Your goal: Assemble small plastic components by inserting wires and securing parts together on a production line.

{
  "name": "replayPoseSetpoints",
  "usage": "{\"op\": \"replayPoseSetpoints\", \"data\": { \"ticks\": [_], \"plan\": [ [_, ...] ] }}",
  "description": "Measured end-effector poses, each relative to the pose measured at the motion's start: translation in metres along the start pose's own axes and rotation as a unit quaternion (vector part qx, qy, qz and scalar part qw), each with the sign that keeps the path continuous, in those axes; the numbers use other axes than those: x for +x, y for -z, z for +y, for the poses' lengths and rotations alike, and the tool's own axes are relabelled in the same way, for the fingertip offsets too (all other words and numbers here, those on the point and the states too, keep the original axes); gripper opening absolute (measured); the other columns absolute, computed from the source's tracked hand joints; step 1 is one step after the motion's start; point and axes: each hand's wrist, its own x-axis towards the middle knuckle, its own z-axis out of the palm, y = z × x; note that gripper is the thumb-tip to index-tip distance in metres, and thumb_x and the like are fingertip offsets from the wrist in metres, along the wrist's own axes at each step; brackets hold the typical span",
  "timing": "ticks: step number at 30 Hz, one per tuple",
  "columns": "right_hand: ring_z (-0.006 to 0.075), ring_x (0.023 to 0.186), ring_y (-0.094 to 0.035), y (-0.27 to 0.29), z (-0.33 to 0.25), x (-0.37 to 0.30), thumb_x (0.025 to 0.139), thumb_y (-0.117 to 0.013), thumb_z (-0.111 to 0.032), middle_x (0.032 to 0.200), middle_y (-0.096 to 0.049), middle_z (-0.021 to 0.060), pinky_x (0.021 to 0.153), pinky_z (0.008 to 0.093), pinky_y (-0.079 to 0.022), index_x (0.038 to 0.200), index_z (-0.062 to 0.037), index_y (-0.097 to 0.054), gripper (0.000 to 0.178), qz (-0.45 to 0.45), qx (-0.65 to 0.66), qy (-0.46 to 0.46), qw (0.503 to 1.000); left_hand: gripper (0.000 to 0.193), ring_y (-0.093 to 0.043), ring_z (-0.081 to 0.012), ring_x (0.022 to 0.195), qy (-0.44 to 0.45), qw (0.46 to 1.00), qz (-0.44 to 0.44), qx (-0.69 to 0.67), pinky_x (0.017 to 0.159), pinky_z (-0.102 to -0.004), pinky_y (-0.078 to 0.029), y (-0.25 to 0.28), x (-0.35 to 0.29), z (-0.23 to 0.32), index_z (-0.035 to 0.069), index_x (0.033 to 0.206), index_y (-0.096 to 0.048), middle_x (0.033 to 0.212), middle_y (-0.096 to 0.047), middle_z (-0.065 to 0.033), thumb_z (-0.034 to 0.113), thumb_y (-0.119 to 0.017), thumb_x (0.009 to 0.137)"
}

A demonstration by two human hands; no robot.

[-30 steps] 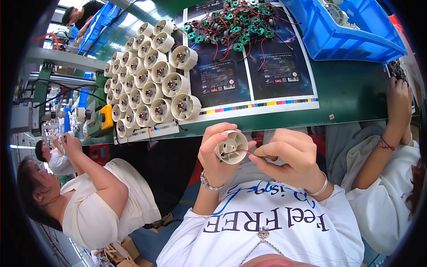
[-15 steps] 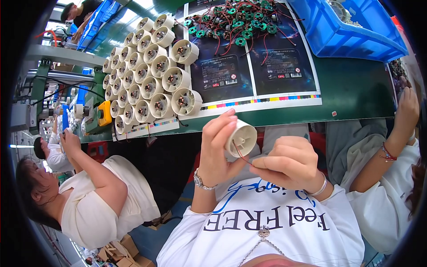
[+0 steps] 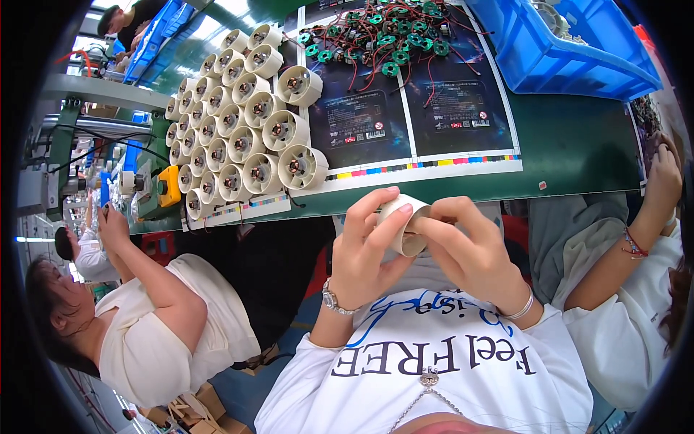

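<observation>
Half-curled hands [image 3: 361,264] on cream housing [image 3: 410,248]

- Held cup [image 3: 412,248]: smooth plastic, fairly matt
- Crate [image 3: 578,72]: glossy plastic, from where I stand
- Tabletop [image 3: 571,145]: smooth, faintly shiny
- Printed sheets [image 3: 463,141]: smooth paper
- Shirt [image 3: 470,394]: matt cloth

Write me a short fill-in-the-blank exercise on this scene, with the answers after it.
1. The left hand and the right hand have exactly ____ cream housing between them.
2. The grouped housings on the table sit to the ____ of the pile of green boards.
3. The plastic bin at the upper right is coloured ____.

Missing words: one; left; blue.
</observation>
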Motion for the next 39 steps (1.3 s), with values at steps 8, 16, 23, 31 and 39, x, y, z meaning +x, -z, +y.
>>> {"op": "replayPoseSetpoints", "data": {
  "ticks": [8, 16, 23, 31, 39],
  "plan": [
    [0.0156, 0.071, -0.057, 0.003, 0.008, -0.004, 0.064, -0.080, 0.001, 0.091, -0.064, 0.0075, 0.057, 0.0233, -0.047, 0.097, -0.0038, -0.071, 0.034, 0.050, 0.002, 0.008, 0.999, 0.052, -0.064, -0.0149, 0.072, -0.031, 0.999, 0.040, 0.017, 0.058, -0.0217, -0.054, 0.008, -0.008, -0.003, 0.014, 0.110, -0.066, 0.121, -0.066, -0.0131, 0.009, -0.084, 0.061],
    [0.0163, 0.067, -0.058, 0.008, 0.003, -0.004, 0.062, -0.081, 0.002, 0.089, -0.067, 0.0084, 0.057, 0.0220, -0.049, 0.093, -0.0039, -0.073, 0.033, 0.028, 0.033, -0.011, 0.999, 0.050, -0.060, -0.0101, 0.060, -0.059, 0.996, 0.018, 0.064, 0.050, -0.0186, -0.049, 0.017, -0.003, 0.001, 0.012, 0.107, -0.068, 0.119, -0.067, -0.0128, 0.010, -0.085, 0.060],
    [0.0163, 0.066, -0.059, 0.001, 0.000, -0.002, 0.061, -0.081, 0.002, 0.090, -0.068, 0.0090, 0.056, 0.0215, -0.049, 0.091, -0.0017, -0.071, 0.032, 0.061, -0.008, 0.017, 0.998, 0.046, -0.054, -0.0077, 0.054, -0.027, 0.998, 0.040, 0.031, 0.048, -0.0174, -0.045, 0.013, 0.000, 0.001, 0.010, 0.103, -0.071, 0.116, -0.069, -0.0128, 0.009, -0.084, 0.059],
    [0.0158, 0.066, -0.060, 0.008, -0.001, 0.000, 0.062, -0.077, 0.005, 0.088, -0.068, 0.0113, 0.056, 0.0217, -0.050, 0.088, 0.0011, -0.069, 0.027, 0.007, 0.078, -0.042, 0.996, 0.052, -0.055, -0.0082, 0.055, -0.045, 0.998, -0.023, 0.034, 0.050, -0.0171, -0.043, 0.022, 0.002, 0.000, 0.011, 0.107, -0.071, 0.106, -0.072, -0.0112, 0.009, -0.084, 0.056],
    [0.0134, 0.068, -0.061, 0.010, 0.018, 0.002, 0.068, -0.076, 0.006, 0.086, -0.067, 0.0098, 0.059, 0.0208, -0.050, 0.091, 0.0006, -0.067, 0.026, -0.066, 0.432, -0.115, 0.892, 0.055, -0.054, -0.0080, 0.056, -0.025, 0.993, -0.015, -0.118, 0.050, -0.0172, -0.042, 0.024, 0.017, 0.022, 0.008, 0.109, -0.070, 0.103, -0.073, -0.0102, 0.011, -0.086, 0.057]
  ]
}}
